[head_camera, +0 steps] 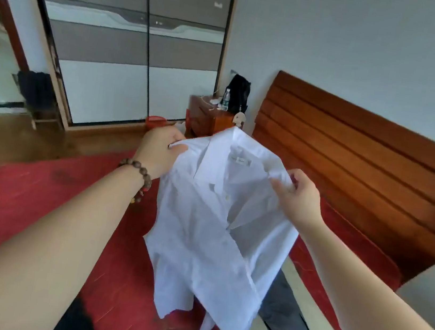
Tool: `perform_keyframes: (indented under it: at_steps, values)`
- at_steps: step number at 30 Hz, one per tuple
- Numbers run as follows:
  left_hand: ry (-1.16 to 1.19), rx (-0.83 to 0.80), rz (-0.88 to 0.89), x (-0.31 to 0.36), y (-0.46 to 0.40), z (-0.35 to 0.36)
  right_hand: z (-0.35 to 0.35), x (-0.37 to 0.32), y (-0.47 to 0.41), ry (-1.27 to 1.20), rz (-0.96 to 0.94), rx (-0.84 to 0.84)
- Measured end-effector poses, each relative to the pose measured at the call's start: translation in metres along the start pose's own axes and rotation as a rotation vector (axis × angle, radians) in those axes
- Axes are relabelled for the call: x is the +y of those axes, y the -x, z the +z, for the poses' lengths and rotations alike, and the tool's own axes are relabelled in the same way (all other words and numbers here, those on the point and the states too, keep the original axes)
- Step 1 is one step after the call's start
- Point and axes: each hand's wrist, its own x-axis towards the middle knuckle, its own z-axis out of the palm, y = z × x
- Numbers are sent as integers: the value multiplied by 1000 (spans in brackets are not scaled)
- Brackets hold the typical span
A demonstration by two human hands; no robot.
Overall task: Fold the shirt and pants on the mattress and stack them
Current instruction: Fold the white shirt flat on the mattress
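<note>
A white button-up shirt (pixel 209 233) hangs in the air above the red mattress (pixel 37 204), collar up and front facing me. My left hand (pixel 159 151) grips its left shoulder, a bead bracelet on that wrist. My right hand (pixel 300 196) pinches the right shoulder by the collar. The shirt's hem dangles just over the mattress. Grey pants (pixel 292 323) lie on the mattress at lower right, partly hidden behind the shirt, on a pale cloth.
A wooden headboard (pixel 351 161) runs along the right. A wooden nightstand (pixel 209 119) with a water bottle (pixel 226 99) and black bag stands behind the shirt. A red bin (pixel 155 122) sits on the floor by the sliding wardrobe (pixel 133 41).
</note>
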Motion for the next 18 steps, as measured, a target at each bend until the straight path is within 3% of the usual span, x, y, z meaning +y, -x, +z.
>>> perform_keyframes:
  at_steps: [5, 11, 15, 18]
  values:
    - [84, 8, 127, 76, -28, -34, -114, -69, -5, -201, 165, -23]
    - [205, -142, 241, 127, -24, -42, -213, -81, 30, -209, 143, -394]
    - [174, -269, 284, 142, -6, -36, -234, -78, 47, -134, 81, -346]
    - [205, -268, 304, 153, 2, -31, -238, -74, 51, -87, 4, -230]
